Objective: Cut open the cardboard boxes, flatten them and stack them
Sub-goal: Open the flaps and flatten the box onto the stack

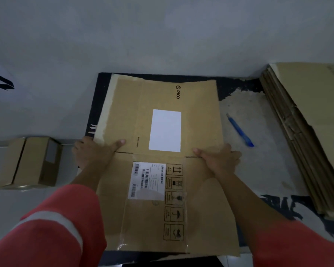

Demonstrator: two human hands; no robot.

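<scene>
The box (pixel 162 122) is lying flattened on the dark mat (pixel 102 89). The left hand (pixel 96 153) and right hand (pixel 218 160) are gripping its side edges at the fold, thumbs on top, fingers (pixel 234 158) curling around. Flattening is looking finished; the next move is probably calling for lifting it onto the stack (pixel 307 132) at right, over the blue cutter (pixel 240 130)

Tan cardboard box (pixel 162 151) with white label (pixel 165 130), blue cutter (pixel 240 130), red white-striped sleeve (pixel 52 226), black mat (pixel 102 89)

The cardboard box (pixel 123 105) reads "PICO" and "Made in China"; its barcode label (pixel 147 180) is illegible.
</scene>
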